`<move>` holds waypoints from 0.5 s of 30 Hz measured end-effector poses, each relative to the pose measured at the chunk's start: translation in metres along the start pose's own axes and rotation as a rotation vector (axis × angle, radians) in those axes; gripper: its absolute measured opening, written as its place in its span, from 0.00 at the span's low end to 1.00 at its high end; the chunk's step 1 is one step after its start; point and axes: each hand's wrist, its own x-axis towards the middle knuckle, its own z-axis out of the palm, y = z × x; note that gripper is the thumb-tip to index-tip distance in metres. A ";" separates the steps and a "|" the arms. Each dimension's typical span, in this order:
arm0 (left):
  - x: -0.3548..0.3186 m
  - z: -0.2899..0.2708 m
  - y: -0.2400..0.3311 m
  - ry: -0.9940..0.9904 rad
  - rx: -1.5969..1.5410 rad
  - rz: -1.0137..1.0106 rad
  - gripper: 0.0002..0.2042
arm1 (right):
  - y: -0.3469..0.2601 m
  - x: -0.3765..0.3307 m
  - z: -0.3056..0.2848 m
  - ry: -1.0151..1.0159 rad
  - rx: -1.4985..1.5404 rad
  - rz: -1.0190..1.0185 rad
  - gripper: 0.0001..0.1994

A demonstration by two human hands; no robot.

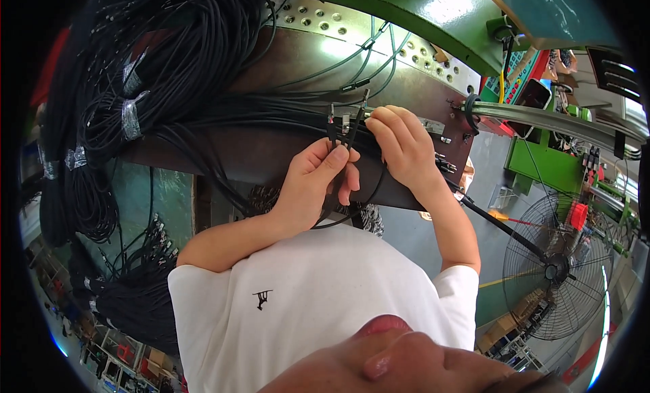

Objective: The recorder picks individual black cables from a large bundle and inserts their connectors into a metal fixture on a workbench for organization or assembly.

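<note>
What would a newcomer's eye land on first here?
Two bare hands at the centre: the left hand pinches thin black cables with metal plug ends, the right hand fingers them from above. Great taped coils of black cable fill the upper left; a standing fan sits lower right.

Two hands – left hand (315,183), right hand (399,146) – one floor fan (558,268)

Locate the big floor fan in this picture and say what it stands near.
In the head view, the floor fan stands at the right side, beyond the person's right hand, below the green machine frame.
</note>
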 end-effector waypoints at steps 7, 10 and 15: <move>-0.003 0.003 -0.003 -0.043 -0.021 -0.053 0.11 | 0.001 0.003 -0.008 0.003 0.089 0.096 0.19; 0.004 0.010 0.002 -0.216 0.017 -0.176 0.10 | 0.000 0.004 -0.008 0.237 0.017 0.096 0.21; 0.004 0.007 0.007 -0.013 0.163 0.020 0.11 | 0.011 -0.007 0.001 0.216 0.147 0.194 0.14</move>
